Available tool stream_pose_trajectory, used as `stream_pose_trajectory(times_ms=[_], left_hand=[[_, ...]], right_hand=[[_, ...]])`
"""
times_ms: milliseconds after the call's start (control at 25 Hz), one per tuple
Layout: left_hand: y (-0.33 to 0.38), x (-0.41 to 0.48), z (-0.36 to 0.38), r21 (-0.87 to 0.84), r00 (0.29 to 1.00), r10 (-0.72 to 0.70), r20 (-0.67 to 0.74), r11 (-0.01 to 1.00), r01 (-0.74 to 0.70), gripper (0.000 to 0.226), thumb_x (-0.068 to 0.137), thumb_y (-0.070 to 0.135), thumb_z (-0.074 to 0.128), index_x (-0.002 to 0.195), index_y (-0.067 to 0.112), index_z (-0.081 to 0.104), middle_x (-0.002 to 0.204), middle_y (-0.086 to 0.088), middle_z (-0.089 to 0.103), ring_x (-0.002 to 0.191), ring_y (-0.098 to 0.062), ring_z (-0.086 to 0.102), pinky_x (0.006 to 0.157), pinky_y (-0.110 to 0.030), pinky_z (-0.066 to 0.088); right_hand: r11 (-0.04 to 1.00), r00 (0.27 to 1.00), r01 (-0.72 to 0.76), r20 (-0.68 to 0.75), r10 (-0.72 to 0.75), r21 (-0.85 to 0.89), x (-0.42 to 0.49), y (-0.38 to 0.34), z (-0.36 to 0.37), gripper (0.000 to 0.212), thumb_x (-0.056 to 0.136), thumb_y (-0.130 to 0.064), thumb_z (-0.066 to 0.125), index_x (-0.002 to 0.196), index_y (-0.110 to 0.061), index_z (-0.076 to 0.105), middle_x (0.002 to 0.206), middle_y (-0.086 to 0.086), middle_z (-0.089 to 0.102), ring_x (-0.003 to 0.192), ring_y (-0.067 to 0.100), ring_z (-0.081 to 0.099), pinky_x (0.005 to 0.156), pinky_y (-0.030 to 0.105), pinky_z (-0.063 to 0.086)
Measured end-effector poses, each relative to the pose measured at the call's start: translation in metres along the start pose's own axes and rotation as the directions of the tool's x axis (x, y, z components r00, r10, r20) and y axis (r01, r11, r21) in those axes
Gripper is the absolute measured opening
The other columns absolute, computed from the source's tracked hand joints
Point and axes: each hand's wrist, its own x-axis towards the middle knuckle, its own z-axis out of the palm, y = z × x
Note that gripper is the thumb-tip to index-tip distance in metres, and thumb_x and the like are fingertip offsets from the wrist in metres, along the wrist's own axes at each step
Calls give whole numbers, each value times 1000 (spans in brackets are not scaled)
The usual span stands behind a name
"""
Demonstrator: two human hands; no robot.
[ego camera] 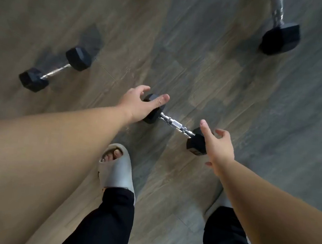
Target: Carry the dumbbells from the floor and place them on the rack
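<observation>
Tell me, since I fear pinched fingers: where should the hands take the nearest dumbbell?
Probably the nearest dumbbell by its bare steel handle, from above: it lies flat on the floor, and the hex ends hold the bar clear for fingers.

Wood-plank floor (pixel 206 56) carries three hex dumbbells: left (pixel 55 69), centre (pixel 175 125), far-right (pixel 280 35); grey slipper (pixel 117 169).

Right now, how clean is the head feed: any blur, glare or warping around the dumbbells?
Head view: motion blur smears the far dumbbell at top right and softens the left dumbbell; glare on the middle dumbbell handle between both open hands; wide-angle warp swells the left forearm.
</observation>
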Motion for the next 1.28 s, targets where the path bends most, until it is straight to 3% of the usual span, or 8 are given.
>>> stream_pose_trajectory(times_ms=[80, 240, 400, 640, 840, 1040, 1160, 1280], left_hand=[[-10, 21, 16, 80, 1000, 15, 18, 997, -17, 117, 54, 96, 64, 149, 29, 50, 146, -1, 48, 133, -21, 51, 106, -31, 38], [-30, 57, 40, 186, 1000, 21, 21, 982, -25, 95, 62, 72, 84, 142, 32, 53, 131, 0, 48, 114, -18, 52, 91, -27, 41], [-25, 68, 35, 222, 998, -25, 52, 975, 13, 64, 60, 53, 92, 112, 33, 61, 116, 0, 48, 84, -6, 50, 60, -20, 36], [0, 42, 7, 131, 997, -76, 17, 989, 73, 53, 49, 51, 89, 91, 37, 59, 105, 7, 44, 85, -10, 55, 54, -23, 40], [60, -34, -74, 72, 996, -88, -22, 993, 89, 53, 48, 47, 88, 91, 34, 61, 110, 3, 50, 89, -13, 58, 68, -28, 47], [151, -142, -210, 99, 999, -31, -16, 995, 32, 58, 46, 52, 91, 93, 35, 61, 114, 0, 56, 88, -13, 60, 64, -28, 46], [199, -215, -295, 130, 1000, -4, 1, 991, 4, 76, 33, 59, 95, 94, 36, 58, 103, 2, 64, 88, -20, 66, 68, -35, 54], [232, -295, -378, 137, 997, 32, -74, 990, -21, 76, 32, 54, 92, 94, 36, 52, 97, 3, 66, 80, -18, 64, 63, -34, 53]], right_hand=[[1000, 1000, -15, -21, 15, 6, 20, 4, 15, 104, 63, -85, 70, 148, -31, 45, 145, 2, 50, 116, 24, 57, 93, 52, 60], [998, 998, -56, -28, 57, 36, 54, 16, 38, 79, 62, -60, 81, 132, -33, 54, 131, 2, 57, 99, 23, 66, 58, 35, 59], [996, 996, -87, 17, 87, 16, 64, 15, 33, 57, 64, -45, 79, 115, -29, 59, 116, 5, 65, 93, 27, 71, 64, 45, 66], [998, 997, -57, 53, 56, 18, 35, -15, 15, 51, 59, -44, 77, 105, -32, 57, 108, 1, 64, 94, 28, 70, 64, 47, 66], [997, 997, -42, 66, 37, 69, -68, -76, -19, 50, 53, -44, 77, 96, -31, 57, 110, 6, 67, 94, 31, 72, 59, 44, 64], [991, 997, 25, 72, -34, 129, -229, -156, -63, 69, 60, -41, 82, 122, -23, 56, 113, 11, 65, 91, 34, 72, 57, 52, 64], [982, 993, 72, 76, -86, 174, -325, -203, -85, 62, 65, -35, 82, 120, -21, 57, 107, 11, 64, 87, 32, 70, 63, 56, 64], [969, 981, 154, 89, -173, 191, -421, -243, -100, 61, 62, -35, 83, 117, -23, 58, 105, 9, 65, 90, 30, 69, 63, 54, 65]])
